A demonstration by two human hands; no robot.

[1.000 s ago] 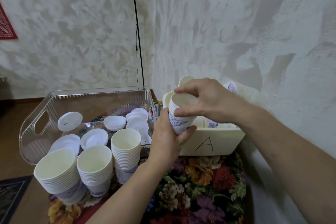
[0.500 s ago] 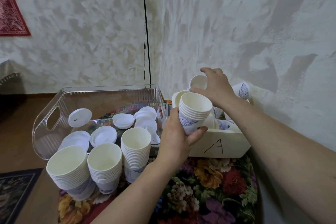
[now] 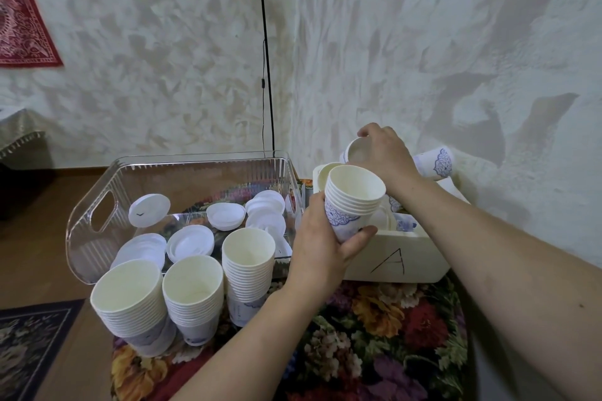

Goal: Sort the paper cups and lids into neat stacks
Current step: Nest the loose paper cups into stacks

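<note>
My left hand (image 3: 321, 244) grips a short stack of white paper cups with blue print (image 3: 353, 202), held upright in front of the white box marked A (image 3: 391, 262). Behind it, my right hand (image 3: 384, 153) grips the rim of a single paper cup (image 3: 355, 151) above the box. Another cup (image 3: 435, 162) lies on its side at the box's far edge. Three tall cup stacks (image 3: 130, 299) (image 3: 193, 295) (image 3: 249, 267) stand on the floral cloth. White lids (image 3: 190, 239) lie loose in the clear plastic bin (image 3: 97, 205).
The floral tablecloth (image 3: 374, 335) covers the table in front of the box. The textured wall (image 3: 456, 58) stands close behind the box on the right. A black cord (image 3: 265, 58) hangs down the wall corner. A rug (image 3: 29, 345) lies on the floor at left.
My right hand left the top of the held stack, reached back over box A and took hold of a single cup there. The left hand kept the stack nearly still.
</note>
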